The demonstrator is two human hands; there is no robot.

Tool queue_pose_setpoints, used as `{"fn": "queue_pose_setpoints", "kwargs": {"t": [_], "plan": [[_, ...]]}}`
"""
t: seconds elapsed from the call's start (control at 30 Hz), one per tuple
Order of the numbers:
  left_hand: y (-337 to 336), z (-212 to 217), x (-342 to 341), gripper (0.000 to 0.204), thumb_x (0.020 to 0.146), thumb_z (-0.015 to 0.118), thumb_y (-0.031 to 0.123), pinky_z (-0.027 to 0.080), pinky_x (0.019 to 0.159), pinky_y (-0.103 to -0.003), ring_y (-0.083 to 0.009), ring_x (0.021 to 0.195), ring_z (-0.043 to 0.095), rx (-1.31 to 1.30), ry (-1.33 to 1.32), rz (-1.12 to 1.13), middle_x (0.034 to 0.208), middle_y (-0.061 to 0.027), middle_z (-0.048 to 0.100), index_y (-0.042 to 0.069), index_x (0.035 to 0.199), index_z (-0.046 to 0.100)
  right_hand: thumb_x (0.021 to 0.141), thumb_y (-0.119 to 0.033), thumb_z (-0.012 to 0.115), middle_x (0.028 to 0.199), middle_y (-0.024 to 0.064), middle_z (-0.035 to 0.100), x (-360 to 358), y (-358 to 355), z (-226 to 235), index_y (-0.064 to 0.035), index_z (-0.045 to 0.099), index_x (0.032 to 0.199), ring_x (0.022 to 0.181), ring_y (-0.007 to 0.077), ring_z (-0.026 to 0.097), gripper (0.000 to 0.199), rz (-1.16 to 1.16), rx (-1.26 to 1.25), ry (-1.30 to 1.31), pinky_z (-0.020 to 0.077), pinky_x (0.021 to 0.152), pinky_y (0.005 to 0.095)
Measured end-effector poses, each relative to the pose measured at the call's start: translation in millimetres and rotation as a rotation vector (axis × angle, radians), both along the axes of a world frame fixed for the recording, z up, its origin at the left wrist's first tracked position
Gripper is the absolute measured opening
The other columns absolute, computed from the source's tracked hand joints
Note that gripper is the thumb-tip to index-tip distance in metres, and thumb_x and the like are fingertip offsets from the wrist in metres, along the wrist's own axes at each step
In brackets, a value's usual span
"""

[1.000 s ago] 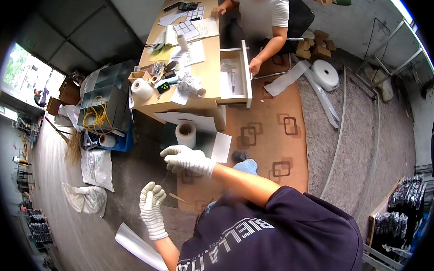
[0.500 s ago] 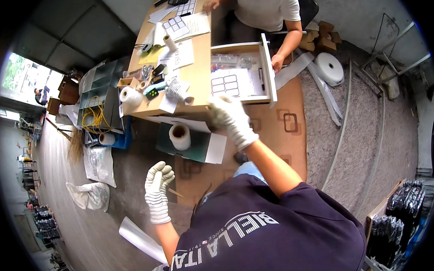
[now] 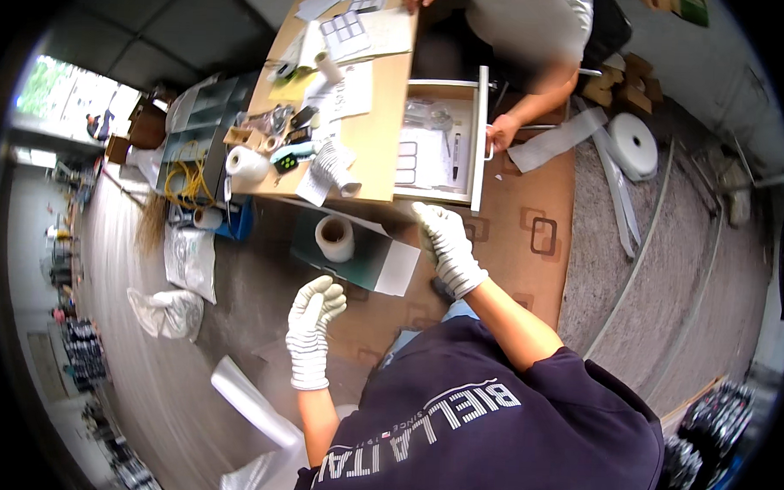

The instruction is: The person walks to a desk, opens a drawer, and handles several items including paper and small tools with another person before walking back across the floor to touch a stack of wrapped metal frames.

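My right hand [image 3: 445,245], in a white glove, reaches forward with its fingers stretched and apart, just below the near front corner of an open white drawer [image 3: 479,144]; it holds nothing. My left hand [image 3: 313,318], also gloved, hovers lower with curled fingers, and nothing shows in it. It is nearest to a dark green sheet [image 3: 370,257] on which a white tape roll [image 3: 334,238] stands. The drawer holds paper sheets and a pen. Another person's bare hand [image 3: 503,132] rests on the drawer front.
A wooden desk [image 3: 383,132] carries papers, a paper towel roll [image 3: 246,165] and small tools. The other person sits behind it. Brown cardboard [image 3: 544,207] covers the floor, with a white roll [image 3: 633,145] and strips beyond. Bins [image 3: 197,143] stand to the left, and clear plastic film [image 3: 252,406] lies near me.
My right hand has moved from the green sheet up toward the drawer. The drawer has been pulled further out. My left hand has stayed low, and the thin stick seen in it earlier no longer shows.
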State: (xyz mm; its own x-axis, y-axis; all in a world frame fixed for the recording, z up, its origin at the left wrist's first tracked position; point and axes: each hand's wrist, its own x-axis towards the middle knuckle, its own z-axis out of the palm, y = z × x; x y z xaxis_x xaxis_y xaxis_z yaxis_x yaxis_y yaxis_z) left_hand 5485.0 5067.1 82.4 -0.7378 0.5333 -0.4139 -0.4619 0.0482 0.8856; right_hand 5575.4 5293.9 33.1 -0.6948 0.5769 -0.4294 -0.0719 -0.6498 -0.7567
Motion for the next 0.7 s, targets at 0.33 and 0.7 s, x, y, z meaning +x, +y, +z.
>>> {"fn": "queue_pose_setpoints", "kwargs": {"t": [0.33, 0.7], "plan": [[-62, -11, 25, 0.023, 0.09, 0.044, 0.012, 0.051, 0.073, -0.029, -0.0172, 0.079, 0.061, -0.023, -0.047, 0.31, 0.092, -0.01, 0.062, 0.002, 0.108, 0.054, 0.087, -0.046, 0.048, 0.042, -0.0015, 0.034, -55, -58, -1, -0.0121, 0.041, 0.058, 0.03, 0.0082, 0.026, 0.045, 0.287, 0.008, -0.083, 0.0187, 0.03, 0.0226], [-222, -28, 53, 0.023, 0.09, 0.045, 0.012, 0.052, 0.071, -0.031, -0.0183, 0.078, 0.062, 0.036, -0.09, 0.751, 0.092, -0.0109, 0.062, 0.003, 0.108, 0.054, 0.086, -0.045, 0.051, 0.05, -0.0036, 0.042, -124, -225, 5, -0.0116, 0.05, 0.068, 0.039, 0.0061, 0.035, 0.037, 0.817, -0.015, -0.023, 0.0292, 0.037, 0.0198]]}}
